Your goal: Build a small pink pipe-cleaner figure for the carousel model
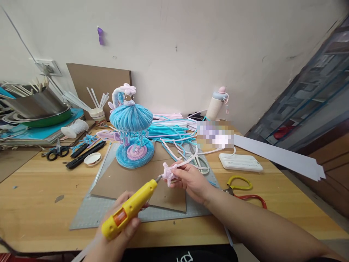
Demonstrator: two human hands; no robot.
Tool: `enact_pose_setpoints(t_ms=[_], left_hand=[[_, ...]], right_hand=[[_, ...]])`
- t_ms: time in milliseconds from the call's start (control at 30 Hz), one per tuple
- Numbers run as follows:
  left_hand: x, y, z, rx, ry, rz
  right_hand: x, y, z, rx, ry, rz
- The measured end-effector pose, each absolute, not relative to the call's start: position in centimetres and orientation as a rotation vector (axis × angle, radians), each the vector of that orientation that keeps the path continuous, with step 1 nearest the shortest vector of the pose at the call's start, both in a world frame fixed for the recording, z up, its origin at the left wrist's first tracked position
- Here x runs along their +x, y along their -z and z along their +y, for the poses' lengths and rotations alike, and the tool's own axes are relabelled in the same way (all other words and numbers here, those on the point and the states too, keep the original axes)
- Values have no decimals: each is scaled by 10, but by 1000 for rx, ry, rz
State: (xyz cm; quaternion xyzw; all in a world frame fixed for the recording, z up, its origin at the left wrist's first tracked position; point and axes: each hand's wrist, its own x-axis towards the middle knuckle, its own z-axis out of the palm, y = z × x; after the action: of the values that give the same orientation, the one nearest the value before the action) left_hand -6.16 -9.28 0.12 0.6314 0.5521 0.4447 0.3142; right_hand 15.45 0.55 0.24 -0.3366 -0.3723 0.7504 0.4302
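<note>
My left hand [122, 222] is wrapped round a yellow hot glue gun [131, 207], with a clear glue stick [87, 250] trailing from its rear. The nozzle meets, or nearly meets, a small pale pink figure of fuzzy pipe cleaner [168, 174]. Between the fingertips of my right hand [192, 180] that pink piece is pinched, and a long pale stem runs up from it. Behind stands a blue pipe-cleaner lamp-like model [131, 118] with a domed top and a round blue and pink base [122, 158]. Cardboard [131, 189] lies under my hands on a grey cutting mat [81, 214].
Blue and pink pipe cleaners [171, 133] lie behind the mat. Yellow-and-red handled pliers or cutters [240, 182], a white power strip or box [240, 162] and a bottle [216, 103] are at right. Black scissors [57, 151], a paper cup [98, 117] and a metal pot [40, 102] sit left.
</note>
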Motion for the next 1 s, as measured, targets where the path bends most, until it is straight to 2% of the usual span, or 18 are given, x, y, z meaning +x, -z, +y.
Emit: enact_pose_setpoints(t_ms=[167,1000], left_hand=[[-52,-14,-86,1836,-1031,1395],[-54,-7,-89,1922,-950,1482]], right_hand=[[153,-4,1,-803,-1911,-915],[153,-5,-3,-822,-1898,-959]])
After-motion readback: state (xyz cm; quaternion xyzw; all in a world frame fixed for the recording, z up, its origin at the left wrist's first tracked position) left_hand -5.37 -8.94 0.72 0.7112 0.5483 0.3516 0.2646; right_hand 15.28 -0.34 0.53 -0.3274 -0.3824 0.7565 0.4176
